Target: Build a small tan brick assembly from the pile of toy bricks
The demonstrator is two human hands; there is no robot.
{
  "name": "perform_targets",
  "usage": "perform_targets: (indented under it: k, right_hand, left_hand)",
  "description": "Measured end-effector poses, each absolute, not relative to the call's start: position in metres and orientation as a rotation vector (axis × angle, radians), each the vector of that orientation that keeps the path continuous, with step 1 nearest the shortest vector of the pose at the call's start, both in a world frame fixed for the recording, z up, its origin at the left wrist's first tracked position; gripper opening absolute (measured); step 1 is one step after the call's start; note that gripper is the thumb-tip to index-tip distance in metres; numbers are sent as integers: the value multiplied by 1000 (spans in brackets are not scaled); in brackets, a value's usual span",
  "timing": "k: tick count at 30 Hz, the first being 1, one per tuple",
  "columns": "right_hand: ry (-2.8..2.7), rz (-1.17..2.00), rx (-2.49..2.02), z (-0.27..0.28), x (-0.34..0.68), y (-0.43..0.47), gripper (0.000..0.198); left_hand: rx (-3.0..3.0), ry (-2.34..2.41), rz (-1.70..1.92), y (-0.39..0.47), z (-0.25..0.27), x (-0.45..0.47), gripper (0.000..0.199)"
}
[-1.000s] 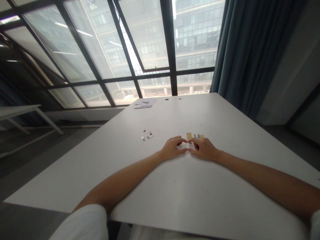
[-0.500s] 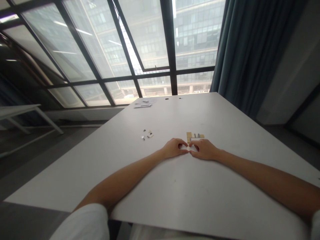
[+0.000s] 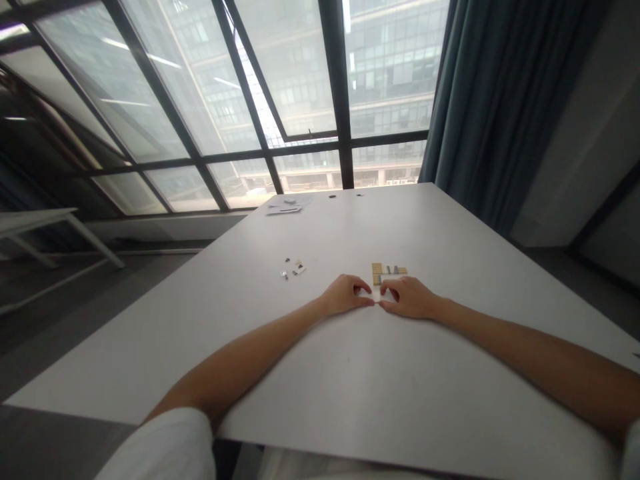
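Note:
My left hand rests on the white table, its thumb and index finger curved toward my right hand. The two thumb tips nearly meet at a small, pale piece, too small to make out. A gap shows between the index fingertips. Just beyond my right hand lies a group of small yellow pieces, in rows with a few blue-grey and white parts. My right fingers partly cover its near side.
To the left of my hands lie several small loose black, white and silvery parts. Papers lie at the table's far left, with a small dark round object near the far edge. A blue curtain hangs at the right.
My index fingertips have drawn apart from the small piece between my hands, while the thumbs stay close together. The view has shifted slightly.

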State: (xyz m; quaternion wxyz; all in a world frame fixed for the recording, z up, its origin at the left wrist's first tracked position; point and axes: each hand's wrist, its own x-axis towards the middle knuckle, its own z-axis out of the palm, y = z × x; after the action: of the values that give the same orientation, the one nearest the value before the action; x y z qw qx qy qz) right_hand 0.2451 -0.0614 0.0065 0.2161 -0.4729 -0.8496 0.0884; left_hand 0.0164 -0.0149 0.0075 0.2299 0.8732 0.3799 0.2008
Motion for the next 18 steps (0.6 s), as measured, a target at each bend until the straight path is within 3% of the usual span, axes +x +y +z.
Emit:
perform_targets:
  k: [18]
  right_hand:
    - [-2331,228,-1385,3,243,-57,16]
  left_hand:
    - [2418,1174,552,-24,12,24,32]
